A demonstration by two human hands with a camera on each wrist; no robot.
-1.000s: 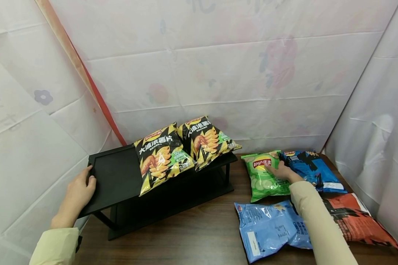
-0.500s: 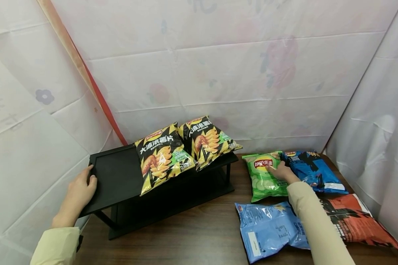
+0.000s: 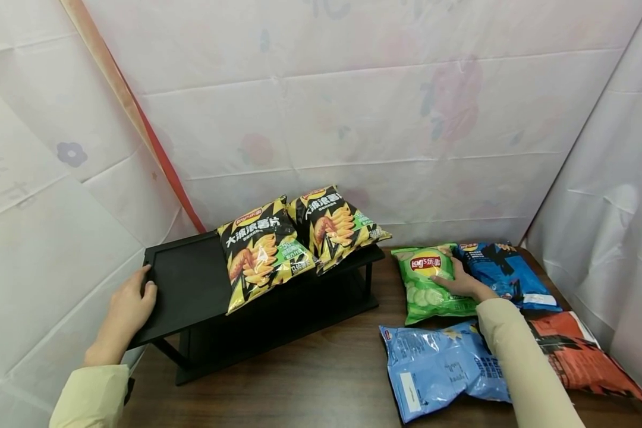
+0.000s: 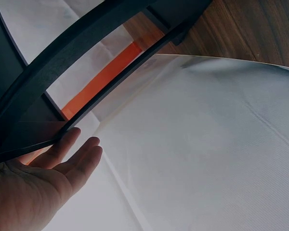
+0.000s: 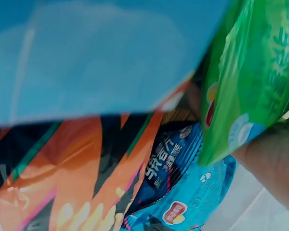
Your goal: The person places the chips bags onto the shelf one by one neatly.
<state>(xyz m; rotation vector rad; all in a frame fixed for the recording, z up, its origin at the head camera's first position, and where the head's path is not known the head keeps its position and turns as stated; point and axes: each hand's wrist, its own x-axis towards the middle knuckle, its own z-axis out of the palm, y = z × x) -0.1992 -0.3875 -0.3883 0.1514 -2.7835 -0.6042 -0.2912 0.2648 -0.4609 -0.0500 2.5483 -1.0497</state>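
Two glossy black-and-yellow chip bags [image 3: 267,252] lie side by side on the black two-tier rack [image 3: 189,282]; that much looks done. Four bags seem left on the brown wooden tabletop [image 3: 305,377]: a puffy green chip bag [image 3: 419,285], a dark blue bag [image 3: 500,270], a light blue bag [image 3: 433,365] and a red-and-black bag [image 3: 583,351]. The right hand [image 3: 462,282] pinches the green bag's right edge between thumb and fingers, just right of the rack. The left hand [image 3: 128,306] rests against the rack's left end, fingers loosely spread. Only the left wrist view shows fingers below the top panel's edge; only the right wrist view shows a fingertip behind the green bag.
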